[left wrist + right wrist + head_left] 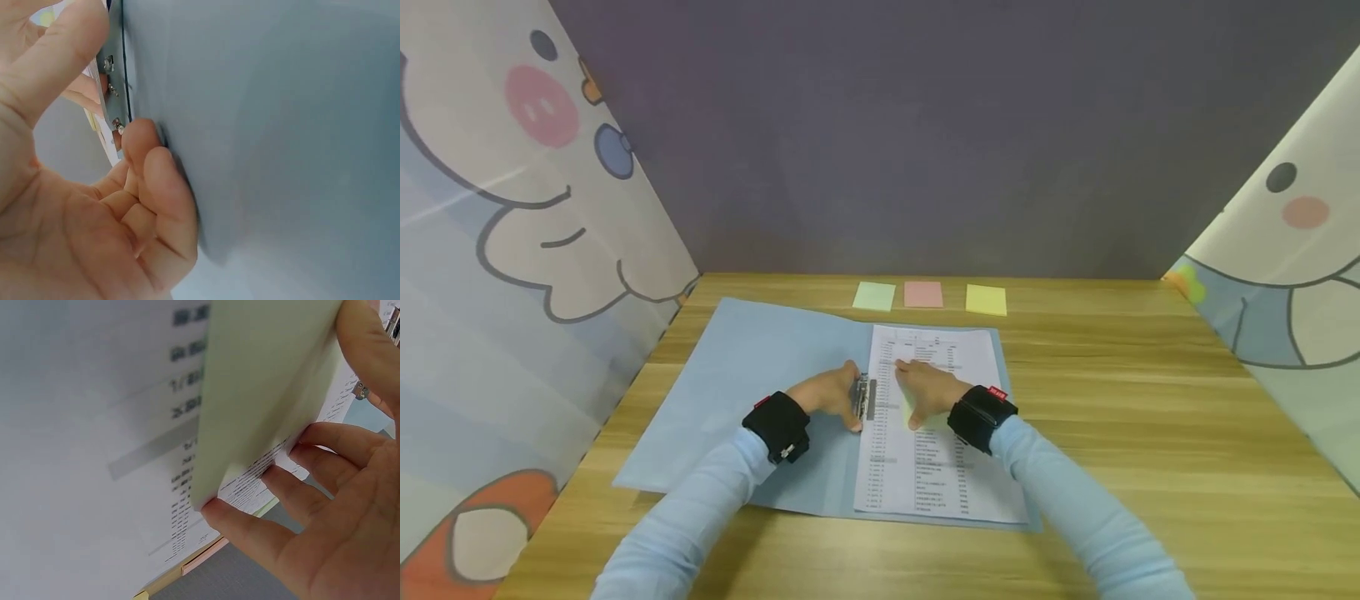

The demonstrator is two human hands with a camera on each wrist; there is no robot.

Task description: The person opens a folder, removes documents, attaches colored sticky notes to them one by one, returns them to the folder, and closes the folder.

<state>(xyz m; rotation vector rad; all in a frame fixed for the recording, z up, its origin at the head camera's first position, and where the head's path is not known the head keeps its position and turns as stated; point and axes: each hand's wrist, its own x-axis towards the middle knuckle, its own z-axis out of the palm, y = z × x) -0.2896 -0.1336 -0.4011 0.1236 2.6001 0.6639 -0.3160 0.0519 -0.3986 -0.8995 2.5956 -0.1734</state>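
A light blue clip folder (760,350) lies spread on the table, printed sheets (940,492) on its right side. At the fold is a metal clip (863,400). My left hand (829,396) spans this clip, with thumb and curled fingers at its two ends. The left wrist view shows the bent fingertips (142,137) against the folder beside the clip. Over the sheets, my right hand (928,390) rests with fingers fairly straight and spread. Beneath it lies a pale green slip of paper (262,381), touched by the fingertips at its edge.
Behind the folder, three sticky-note pads stand in a row: green (874,297), pink (922,294) and yellow (986,300). Wooden tabletop (1150,417) extends to the right. A dark panel (925,142) rises at the back, and cartoon-printed panels (445,333) flank the sides.
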